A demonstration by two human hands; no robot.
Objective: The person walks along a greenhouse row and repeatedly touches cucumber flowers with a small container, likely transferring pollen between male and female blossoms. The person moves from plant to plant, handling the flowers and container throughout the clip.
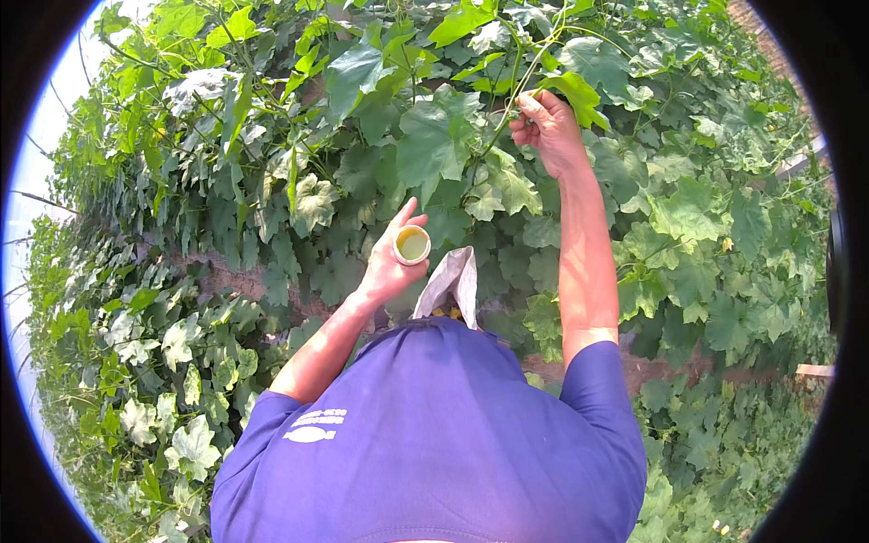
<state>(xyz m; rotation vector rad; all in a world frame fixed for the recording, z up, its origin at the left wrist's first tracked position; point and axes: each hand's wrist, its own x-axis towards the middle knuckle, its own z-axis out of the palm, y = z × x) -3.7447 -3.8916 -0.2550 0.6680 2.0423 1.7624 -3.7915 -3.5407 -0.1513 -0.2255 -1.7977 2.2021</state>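
Note:
My left hand (395, 255) holds a small round cup (411, 245) upright, with pale yellow-green liquid visible inside. My right hand (545, 127) is raised at the upper right, its thumb and fingers closed on a thin part of a climbing vine (519, 71); what exactly lies between the fingertips is too small to tell. A bright green leaf (577, 95) hangs beside that hand. Below and to the right of the cup, an open pale cloth bag (445, 282) sits at my waist, with something yellow showing inside it.
Dense leafy vines rise in front of me, with a large leaf (438, 139) between my hands. More foliage (183, 360) grows at the left and right. Strips of brown soil (237, 278) show between the rows. A pale bar (815, 370) juts in at the far right.

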